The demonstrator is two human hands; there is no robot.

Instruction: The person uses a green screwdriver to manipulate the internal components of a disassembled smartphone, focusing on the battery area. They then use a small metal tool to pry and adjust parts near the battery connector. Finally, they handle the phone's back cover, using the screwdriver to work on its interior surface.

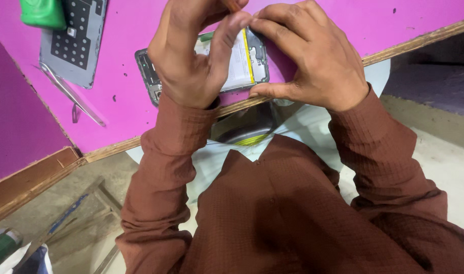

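Now, both hands down on an opened phone (242, 63) lying flat near the front edge of the pink table (140, 30). Left hand (191, 56) covering its left half, right hand (308, 58) pressing its right side, thumb along the lower edge; fingertips meeting over the top. White battery with a yellow strip showing between them. Off left: grey back panel (72, 43), green object (42, 12), thin tweezers (72, 96).
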